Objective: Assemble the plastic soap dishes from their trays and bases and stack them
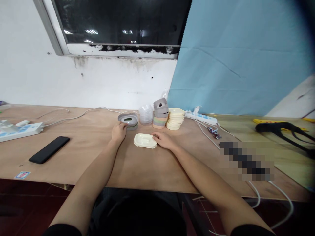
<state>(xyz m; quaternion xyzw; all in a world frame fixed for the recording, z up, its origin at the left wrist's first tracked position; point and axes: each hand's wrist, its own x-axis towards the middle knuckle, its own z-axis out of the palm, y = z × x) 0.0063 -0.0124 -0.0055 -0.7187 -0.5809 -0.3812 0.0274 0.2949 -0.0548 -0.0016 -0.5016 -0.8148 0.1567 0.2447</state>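
A shallow cream dish [144, 141] with rounded corners lies on the table in front of me. My right hand [163, 140] holds its right edge, fingers closed on the rim. At the upper left of the dish, my left hand [119, 131] has its fingers curled onto the near left rim of a grey oval piece with an open middle [131, 117]. That grey piece sits on top of a low stack. Behind are a pile of transparent plastic pieces [146, 114], a taller stack of grey, green and peach pieces [160, 114], and a stack of cream dishes [175, 118].
A black phone [49, 149] lies at left, near a white power strip [22, 131]. Another power strip [203, 118] stands at the back right. Cables [206, 136] and a pixelated dark object [246, 160] occupy the right side. Black straps [283, 131] lie farther right.
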